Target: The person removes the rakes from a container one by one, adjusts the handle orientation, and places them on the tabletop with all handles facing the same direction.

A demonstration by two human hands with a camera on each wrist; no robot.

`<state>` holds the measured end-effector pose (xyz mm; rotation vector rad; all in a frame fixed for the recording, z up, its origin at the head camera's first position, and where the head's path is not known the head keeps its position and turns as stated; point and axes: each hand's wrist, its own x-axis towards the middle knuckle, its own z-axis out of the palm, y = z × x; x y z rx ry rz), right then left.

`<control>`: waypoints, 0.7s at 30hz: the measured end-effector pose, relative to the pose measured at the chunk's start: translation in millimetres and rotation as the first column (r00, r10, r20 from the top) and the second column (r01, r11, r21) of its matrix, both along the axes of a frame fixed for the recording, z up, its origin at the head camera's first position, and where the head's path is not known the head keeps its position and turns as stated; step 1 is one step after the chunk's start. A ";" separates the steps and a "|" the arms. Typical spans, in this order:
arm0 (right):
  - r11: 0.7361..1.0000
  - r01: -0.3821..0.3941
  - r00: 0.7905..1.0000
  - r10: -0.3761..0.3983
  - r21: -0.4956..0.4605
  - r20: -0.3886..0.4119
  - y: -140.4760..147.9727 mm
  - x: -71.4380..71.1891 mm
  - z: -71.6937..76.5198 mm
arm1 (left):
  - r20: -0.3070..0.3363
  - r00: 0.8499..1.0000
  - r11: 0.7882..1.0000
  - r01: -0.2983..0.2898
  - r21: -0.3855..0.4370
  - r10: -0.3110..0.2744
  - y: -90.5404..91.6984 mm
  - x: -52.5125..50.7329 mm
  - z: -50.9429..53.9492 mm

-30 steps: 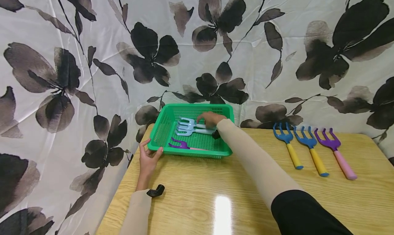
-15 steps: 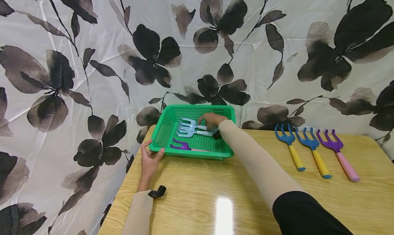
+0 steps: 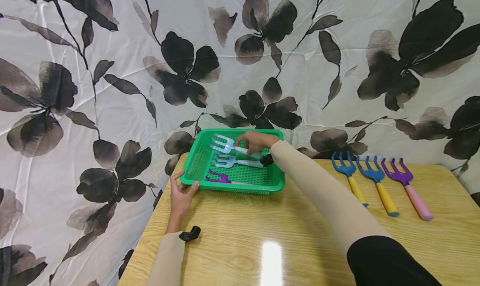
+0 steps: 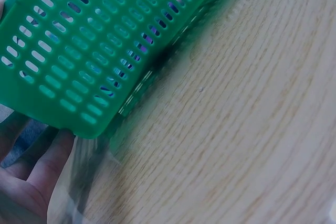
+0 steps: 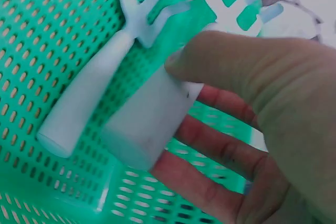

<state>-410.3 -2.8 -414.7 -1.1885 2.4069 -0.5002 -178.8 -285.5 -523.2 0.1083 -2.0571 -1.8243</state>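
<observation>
The right hand (image 3: 256, 141) pinches the handle of a light blue fork (image 3: 223, 145) over the back of the green basket (image 3: 187, 171). In the right wrist view, thumb and fingers of the right hand (image 5: 236, 114) lie around its pale handle (image 5: 152, 114). A second light blue fork (image 3: 225, 161) lies beside it in the basket, and a purple fork (image 3: 219, 176) with a pink handle lies nearest the front wall. The left hand (image 3: 181, 198) holds the basket's front left corner, its fingers at the rim; the left wrist view shows this hand (image 4: 39, 177) against the basket's perforated wall (image 4: 79, 61).
On the right of the wooden table (image 3: 232, 236) lie two blue forks with yellow handles (image 3: 356, 189) (image 3: 386, 198) and a purple fork with a pink handle (image 3: 418, 200). A floral cloth (image 3: 225, 82) hangs behind the table.
The right hand has lifted one light blue fork slightly and turned it, so it stands apart from the other light blue one. The left hand stays at the basket's corner.
</observation>
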 end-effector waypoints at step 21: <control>0.967 0.105 0.990 -0.080 -0.230 0.113 119.9 39.0 53.6 | 0.018 1.000 1.000 0.015 0.011 -0.015 -4.1 -2.6 -1.9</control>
